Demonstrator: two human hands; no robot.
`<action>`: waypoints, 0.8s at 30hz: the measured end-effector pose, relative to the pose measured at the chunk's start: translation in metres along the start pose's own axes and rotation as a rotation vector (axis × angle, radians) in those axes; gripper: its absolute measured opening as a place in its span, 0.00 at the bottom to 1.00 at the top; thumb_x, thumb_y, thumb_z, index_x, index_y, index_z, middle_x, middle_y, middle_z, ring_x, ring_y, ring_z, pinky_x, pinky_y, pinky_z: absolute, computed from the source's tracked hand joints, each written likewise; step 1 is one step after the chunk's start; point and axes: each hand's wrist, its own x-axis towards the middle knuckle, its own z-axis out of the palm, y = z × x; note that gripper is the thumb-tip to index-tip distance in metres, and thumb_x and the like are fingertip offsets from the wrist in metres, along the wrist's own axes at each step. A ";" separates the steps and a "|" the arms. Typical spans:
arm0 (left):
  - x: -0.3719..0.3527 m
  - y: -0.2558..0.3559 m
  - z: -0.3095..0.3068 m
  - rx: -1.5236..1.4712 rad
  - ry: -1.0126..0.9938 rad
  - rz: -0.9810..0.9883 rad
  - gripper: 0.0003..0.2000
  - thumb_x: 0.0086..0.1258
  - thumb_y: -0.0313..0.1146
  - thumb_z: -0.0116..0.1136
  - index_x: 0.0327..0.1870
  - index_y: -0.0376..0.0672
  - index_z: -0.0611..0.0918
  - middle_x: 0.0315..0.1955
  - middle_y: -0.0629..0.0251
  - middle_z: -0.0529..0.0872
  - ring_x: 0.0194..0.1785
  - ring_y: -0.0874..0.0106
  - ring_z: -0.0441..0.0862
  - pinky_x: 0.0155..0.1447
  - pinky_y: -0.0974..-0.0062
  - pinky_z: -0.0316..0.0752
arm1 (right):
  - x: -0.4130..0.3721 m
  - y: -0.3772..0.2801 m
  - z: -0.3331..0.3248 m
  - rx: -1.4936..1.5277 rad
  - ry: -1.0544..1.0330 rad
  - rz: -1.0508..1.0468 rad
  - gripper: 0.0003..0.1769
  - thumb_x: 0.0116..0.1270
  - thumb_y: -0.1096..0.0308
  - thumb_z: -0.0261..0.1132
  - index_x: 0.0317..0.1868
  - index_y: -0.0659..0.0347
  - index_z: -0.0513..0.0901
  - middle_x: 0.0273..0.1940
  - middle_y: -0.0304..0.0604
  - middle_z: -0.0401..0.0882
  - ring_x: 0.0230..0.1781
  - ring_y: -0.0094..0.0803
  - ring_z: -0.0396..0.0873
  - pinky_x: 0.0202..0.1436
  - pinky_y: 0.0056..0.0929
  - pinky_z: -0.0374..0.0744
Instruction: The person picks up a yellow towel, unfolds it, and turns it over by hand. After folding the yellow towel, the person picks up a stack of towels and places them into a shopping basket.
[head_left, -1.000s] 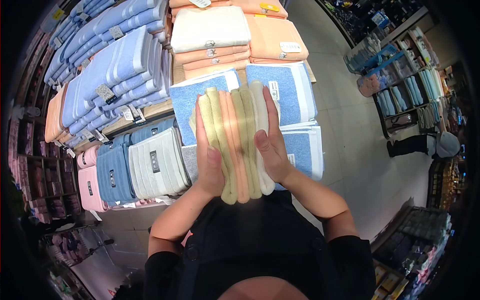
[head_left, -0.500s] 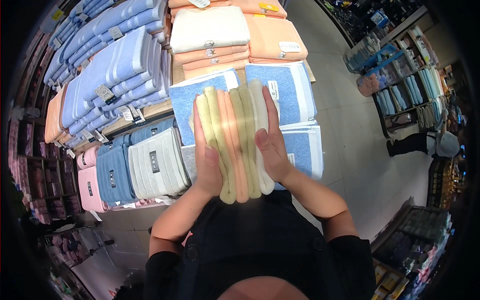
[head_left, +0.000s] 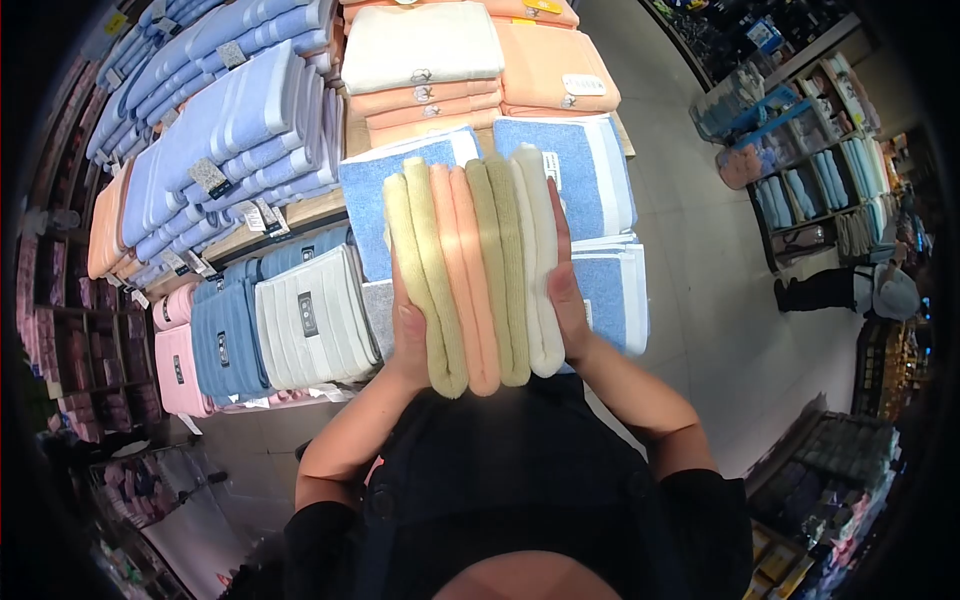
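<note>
Several folded towels [head_left: 475, 280], in yellow, peach, olive and white, stand on edge side by side between my two hands, above the table of towels. My left hand [head_left: 408, 325] presses on the yellow side, its thumb along the near part. My right hand [head_left: 566, 290] presses on the white side, thumb up, with its other fingers partly hidden behind the bundle. Blue towels with white borders [head_left: 590, 180] lie just beyond and to the right of the bundle. Behind it is a stack with a white towel [head_left: 425, 48] on top of peach ones.
Periwinkle towels [head_left: 235, 105] are piled at the left. Nearer are grey-white towels [head_left: 312, 315], dark blue towels [head_left: 225, 335] and pink towels [head_left: 180, 370]. A tiled floor [head_left: 690, 280] runs along the right, with shelves [head_left: 815, 190] and a person [head_left: 850, 290] beyond.
The towel bundle looks wider, its layers less squeezed together. My hands have moved slightly apart, and the bundle has shifted a little up in view.
</note>
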 end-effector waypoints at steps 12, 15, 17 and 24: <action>0.007 0.041 0.018 0.160 0.124 -0.025 0.39 0.70 0.60 0.32 0.70 0.35 0.49 0.65 0.53 0.60 0.65 0.64 0.64 0.66 0.67 0.61 | 0.009 -0.027 0.001 -0.014 0.029 0.046 0.41 0.72 0.45 0.44 0.72 0.65 0.41 0.72 0.49 0.43 0.73 0.36 0.46 0.73 0.34 0.47; 0.005 0.039 0.023 0.166 0.179 0.053 0.38 0.71 0.59 0.32 0.71 0.35 0.49 0.65 0.53 0.59 0.67 0.65 0.61 0.68 0.68 0.57 | 0.007 -0.029 0.007 -0.003 0.044 0.063 0.42 0.71 0.45 0.46 0.72 0.64 0.42 0.72 0.48 0.44 0.73 0.35 0.46 0.73 0.34 0.47; 0.006 0.038 0.032 0.140 0.210 0.058 0.39 0.70 0.60 0.33 0.71 0.35 0.48 0.66 0.53 0.59 0.68 0.65 0.59 0.69 0.68 0.56 | 0.005 -0.025 0.012 -0.042 0.067 0.034 0.41 0.71 0.49 0.47 0.72 0.66 0.40 0.72 0.50 0.44 0.72 0.35 0.46 0.73 0.33 0.47; 0.010 0.029 0.041 0.144 0.197 0.162 0.41 0.69 0.61 0.36 0.71 0.34 0.47 0.66 0.56 0.58 0.67 0.66 0.60 0.68 0.69 0.56 | 0.001 -0.022 0.018 -0.116 0.133 -0.003 0.40 0.71 0.59 0.48 0.72 0.70 0.37 0.71 0.52 0.44 0.71 0.36 0.47 0.72 0.31 0.47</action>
